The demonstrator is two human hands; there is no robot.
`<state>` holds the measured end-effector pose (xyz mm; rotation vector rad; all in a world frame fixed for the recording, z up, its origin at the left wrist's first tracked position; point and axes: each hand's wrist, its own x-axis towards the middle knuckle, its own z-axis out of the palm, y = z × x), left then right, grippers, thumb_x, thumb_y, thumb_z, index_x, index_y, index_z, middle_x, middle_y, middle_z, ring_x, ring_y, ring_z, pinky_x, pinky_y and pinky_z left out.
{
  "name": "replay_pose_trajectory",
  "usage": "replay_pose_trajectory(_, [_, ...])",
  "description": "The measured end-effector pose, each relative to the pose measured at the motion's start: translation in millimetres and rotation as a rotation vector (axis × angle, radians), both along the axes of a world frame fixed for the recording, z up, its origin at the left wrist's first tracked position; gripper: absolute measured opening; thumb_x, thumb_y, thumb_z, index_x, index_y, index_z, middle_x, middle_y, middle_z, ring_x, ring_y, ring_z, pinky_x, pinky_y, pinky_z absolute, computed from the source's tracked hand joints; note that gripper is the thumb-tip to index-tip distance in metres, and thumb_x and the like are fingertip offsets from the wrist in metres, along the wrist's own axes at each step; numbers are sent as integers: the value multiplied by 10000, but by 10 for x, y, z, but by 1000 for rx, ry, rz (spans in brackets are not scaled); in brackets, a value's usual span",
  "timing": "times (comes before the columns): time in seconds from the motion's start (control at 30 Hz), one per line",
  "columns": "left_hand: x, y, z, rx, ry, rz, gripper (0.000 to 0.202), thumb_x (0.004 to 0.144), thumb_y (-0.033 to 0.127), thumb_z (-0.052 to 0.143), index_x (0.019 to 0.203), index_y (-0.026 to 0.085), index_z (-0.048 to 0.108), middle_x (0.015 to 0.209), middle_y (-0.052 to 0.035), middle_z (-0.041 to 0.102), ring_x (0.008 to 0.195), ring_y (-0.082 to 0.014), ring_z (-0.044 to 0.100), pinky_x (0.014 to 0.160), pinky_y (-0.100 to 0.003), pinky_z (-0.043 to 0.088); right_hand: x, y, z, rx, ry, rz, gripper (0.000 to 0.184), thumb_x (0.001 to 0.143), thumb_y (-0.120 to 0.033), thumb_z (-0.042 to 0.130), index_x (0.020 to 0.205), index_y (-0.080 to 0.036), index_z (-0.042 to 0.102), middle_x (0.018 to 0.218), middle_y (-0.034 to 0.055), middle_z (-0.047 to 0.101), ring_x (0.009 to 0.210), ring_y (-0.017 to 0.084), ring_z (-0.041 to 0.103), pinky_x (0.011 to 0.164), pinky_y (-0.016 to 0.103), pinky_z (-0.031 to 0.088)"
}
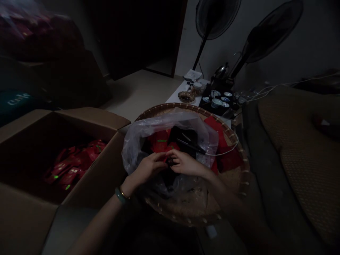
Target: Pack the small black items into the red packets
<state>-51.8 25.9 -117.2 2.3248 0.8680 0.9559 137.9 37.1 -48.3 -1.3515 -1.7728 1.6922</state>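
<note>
My left hand and my right hand meet over an open clear plastic bag, fingers curled and fingertips close together. A small dark thing shows between them, partly hidden by the fingers and too dim to name. Just beyond the fingertips lie red packets with green marks, inside the bag. A black tool with a white cord rests on dark material at the bag's right side. The bag sits in a round woven bamboo tray, with red cloth-like material on the right.
An open cardboard box at the left holds many red packets. Behind the tray, a low table carries cups and a brown glass dish. Two standing fans rise behind it. A woven seat is at the right.
</note>
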Motion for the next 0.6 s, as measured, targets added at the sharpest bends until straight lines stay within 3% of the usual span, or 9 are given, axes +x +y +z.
replay_pose_trajectory(0.13, [34,-8,-13,1,-12,11,183,847,283,501,910,225,664,1203,-79,537,974,-176,544,792,-310,473,-6,-4,51,-44,34,-23,412,640,-89,581,1025,-224,519,1045,38,567,1014,170,555,857,336,454])
replay_pose_trajectory(0.27, [84,-20,-22,7,-9,29,175,842,287,508,895,221,662,1194,-82,536,980,-184,536,802,-326,472,23,8,141,45,-75,50,475,708,-61,440,1143,-242,500,1029,38,622,999,167,573,898,370,412])
replay_pose_trajectory(0.37, [93,-19,-18,5,-17,40,172,842,288,508,886,220,660,1220,-81,516,1007,-189,525,819,-338,471,144,97,167,131,-85,-9,449,743,-92,403,1156,-240,501,1053,44,620,1002,171,571,833,341,439])
replay_pose_trajectory(0.47, [73,-19,-1,-12,-18,44,163,839,276,512,873,216,660,1207,-83,520,1000,-191,529,815,-343,477,344,169,-4,307,-216,-133,352,722,-99,448,1025,-230,570,1008,31,621,958,168,574,791,313,445])
replay_pose_trajectory(0.53, [56,-24,7,-26,-27,41,150,834,258,521,873,210,657,1199,-87,520,1001,-192,533,822,-347,479,469,153,-219,319,-412,-88,334,665,-63,503,947,-214,600,912,30,632,828,168,592,761,316,443])
replay_pose_trajectory(0.6, [45,-32,8,-45,-45,35,140,831,243,525,880,205,651,1202,-90,512,1009,-190,533,830,-342,480,549,93,-450,345,-575,-40,373,621,-48,571,961,-198,600,929,50,622,838,181,582,780,314,421])
